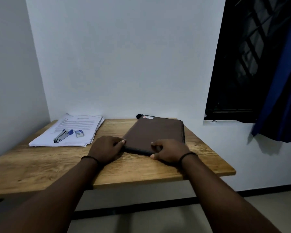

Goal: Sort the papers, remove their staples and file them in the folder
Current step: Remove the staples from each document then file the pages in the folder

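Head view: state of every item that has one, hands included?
Folder: closed, flat on the table, near edge held by both hands.
Paper stack: loose pile, flat, left of the folder.
Stapler: lying on the paper stack, untouched.
Staple box: on the paper stack beside the stapler.
Left hand: grips the folder's near left corner.
Right hand: grips the folder's near edge.
Curtain: hanging, drawn to the right of the window.
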`<state>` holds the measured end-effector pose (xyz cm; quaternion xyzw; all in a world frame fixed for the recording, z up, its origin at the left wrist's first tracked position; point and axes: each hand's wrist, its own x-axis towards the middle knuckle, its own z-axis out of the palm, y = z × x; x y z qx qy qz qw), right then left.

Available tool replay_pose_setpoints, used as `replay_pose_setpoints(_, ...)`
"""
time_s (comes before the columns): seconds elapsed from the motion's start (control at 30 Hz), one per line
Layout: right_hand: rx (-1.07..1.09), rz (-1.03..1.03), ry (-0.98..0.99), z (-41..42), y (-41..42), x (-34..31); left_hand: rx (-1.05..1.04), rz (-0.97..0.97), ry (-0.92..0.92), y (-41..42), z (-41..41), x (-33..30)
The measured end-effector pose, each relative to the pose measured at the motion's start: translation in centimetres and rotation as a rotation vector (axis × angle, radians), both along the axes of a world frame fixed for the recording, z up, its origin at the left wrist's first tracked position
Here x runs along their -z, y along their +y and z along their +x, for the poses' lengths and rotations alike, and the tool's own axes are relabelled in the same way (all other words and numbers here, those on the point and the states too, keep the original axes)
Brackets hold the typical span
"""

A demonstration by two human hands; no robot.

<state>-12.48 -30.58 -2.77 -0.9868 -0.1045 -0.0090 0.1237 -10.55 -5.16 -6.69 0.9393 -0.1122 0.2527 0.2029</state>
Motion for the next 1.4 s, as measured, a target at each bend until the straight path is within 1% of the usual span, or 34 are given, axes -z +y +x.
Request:
replay_pose_setpoints(0.07, 0.077, -0.054, 0.041, -0.2, -1.0, -0.9, 0.058, -0.031, -0.014, -0.7, -0.4, 0.1)
replay_pose_setpoints(0.1, 0.103, -0.093, 0.013, -0.5, -1.0, -1.0, 0.086, -0.052, -0.009, -1.1, -0.7, 0.4)
replay_pose_setpoints(0.17, 0.124, -0.121, -0.135, -1.3, 0.2, -0.7, 0.139, -0.099, 0.019, -1.6, -1.0, 0.6)
replay_pose_setpoints(0.23, 0.098, -0.049, -0.235, -2.4, 2.6, 0.2, 0.181, -0.152, 0.046, -1.4, -1.0, 0.7)
replay_pose_setpoints(0.33, 0.076, 0.119, -0.255, -4.1, 6.2, 1.9, 0.231, -0.188, 0.097, -1.2, -1.3, 1.0)
replay_pose_setpoints(0.43, 0.138, 0.189, -0.301, -4.9, 7.7, 2.8, 0.268, -0.210, 0.149, -0.9, -1.8, 1.1)
replay_pose_setpoints(0.57, 0.192, 0.244, -0.336, -5.6, 8.4, 3.3, 0.255, -0.198, 0.193, -0.5, -1.7, 1.0)
replay_pose_setpoints(0.73, 0.249, 0.267, -0.343, -5.6, 8.8, 3.5, 0.221, -0.272, 0.234, -1.0, -2.9, 1.0)
replay_pose_setpoints(0.87, 0.220, 0.208, -0.320, -5.4, 9.0, 3.5, 0.182, -0.314, 0.203, -1.6, -3.5, 1.0)
replay_pose_setpoints(1.0, 0.201, 0.078, -0.351, -4.7, 9.4, 3.8, 0.173, -0.231, 0.165, -2.0, -3.3, 1.1)
replay_pose_setpoints(1.1, 0.117, 0.033, -0.391, -4.3, 8.6, 3.7, 0.152, -0.053, 0.121, -2.1, -2.6, 1.0)
replay_pose_setpoints(1.17, 0.038, 0.035, -0.415, -4.0, 7.7, 3.5, 0.150, 0.029, 0.111, -2.3, -2.3, 0.9)
replay_pose_setpoints(1.23, -0.008, 0.054, -0.417, -3.8, 6.7, 3.4, 0.151, 0.067, 0.108, -2.6, -2.1, 0.8)
replay_pose_setpoints(1.4, -0.001, 0.050, -0.423, -3.2, 3.8, 3.6, 0.061, 0.144, 0.055, -3.5, -1.8, 0.9)
